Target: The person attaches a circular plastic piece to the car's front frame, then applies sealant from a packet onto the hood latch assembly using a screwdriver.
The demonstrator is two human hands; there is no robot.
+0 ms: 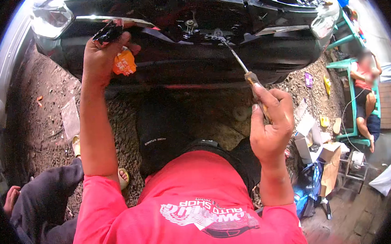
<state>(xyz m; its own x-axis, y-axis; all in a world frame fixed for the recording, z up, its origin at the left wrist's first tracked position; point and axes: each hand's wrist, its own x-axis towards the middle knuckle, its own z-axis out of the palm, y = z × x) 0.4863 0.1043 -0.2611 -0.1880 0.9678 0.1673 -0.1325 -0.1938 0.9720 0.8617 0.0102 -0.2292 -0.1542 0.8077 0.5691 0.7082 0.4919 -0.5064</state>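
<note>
My right hand (272, 117) is closed around the handle of a long screwdriver (237, 58). Its metal shaft slants up and left to a small metal fitting (217, 35) on the black front of a car (155, 57), and the tip appears to touch there. At the upper left, my left hand (110, 51) grips a crumpled piece of shiny black plastic (108, 32), close to the car's front edge. An orange packet with pale lettering (124, 63) hangs below these fingers; whether it joins the black piece I cannot tell.
Another person's dark-trousered leg (47, 193) is close on my left. Gravel (47, 113) lies beneath the car. To the right are an open cardboard box (308, 133), a blue bag (313, 182) and a person seated on a green bench (346, 90). A silver vehicle (4, 75) stands far left.
</note>
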